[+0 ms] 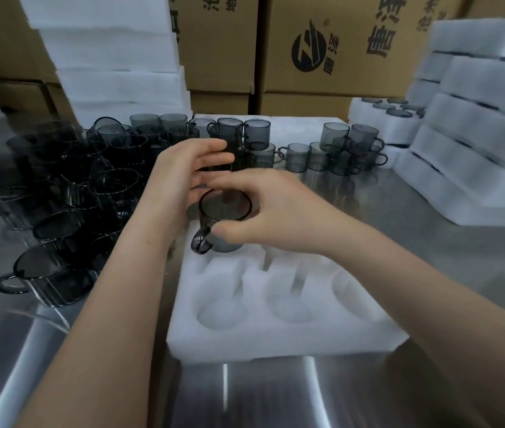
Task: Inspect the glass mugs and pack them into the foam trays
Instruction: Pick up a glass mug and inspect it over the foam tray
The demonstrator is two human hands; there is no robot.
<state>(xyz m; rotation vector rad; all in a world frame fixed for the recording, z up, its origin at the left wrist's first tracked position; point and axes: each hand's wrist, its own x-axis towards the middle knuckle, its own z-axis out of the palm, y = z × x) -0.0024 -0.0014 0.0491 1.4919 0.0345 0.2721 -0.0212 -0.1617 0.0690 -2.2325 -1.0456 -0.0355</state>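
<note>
Right hand [265,219] grips a smoky grey glass mug [225,206] at the white foam tray's [245,342] far-left corner; left hand [188,173] alongside, fingers straight and relaxed.

A packing warehouse: stacked printed cartons [322,47], piles of foam trays [476,134] and a steel table [430,211].

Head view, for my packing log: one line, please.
right hand: grips smoky glass mug | left hand: open behind mug | foam tray: near pockets empty
</note>
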